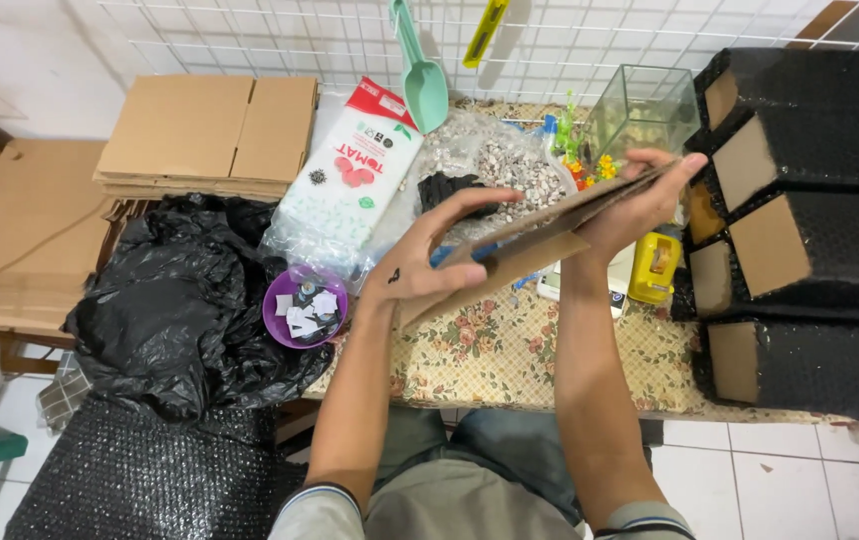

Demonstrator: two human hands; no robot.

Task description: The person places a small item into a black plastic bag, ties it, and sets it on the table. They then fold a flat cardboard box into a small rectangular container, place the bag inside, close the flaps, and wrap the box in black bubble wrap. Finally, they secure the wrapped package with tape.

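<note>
Both my hands hold a flat brown cardboard piece [540, 240] tilted above the floral-clothed table [510, 350]. My left hand [430, 260] grips its lower left end, thumb up over the top edge. My right hand [640, 200] clasps the upper right end, fingers wrapped over the edge. A blue object peeks out from under the cardboard near my left fingers. Behind the cardboard lie a clear bag of gravel [510, 165] and a small black object [450, 185].
A purple bowl [306, 308] of small bits, a white and red bag [350, 175], a teal scoop [422, 75], a glass tank [645, 110], a yellow tape dispenser [655, 268]. Black-wrapped boxes [810, 230] stacked right, black plastic bag [180, 300] and flat cardboard [205, 135] left.
</note>
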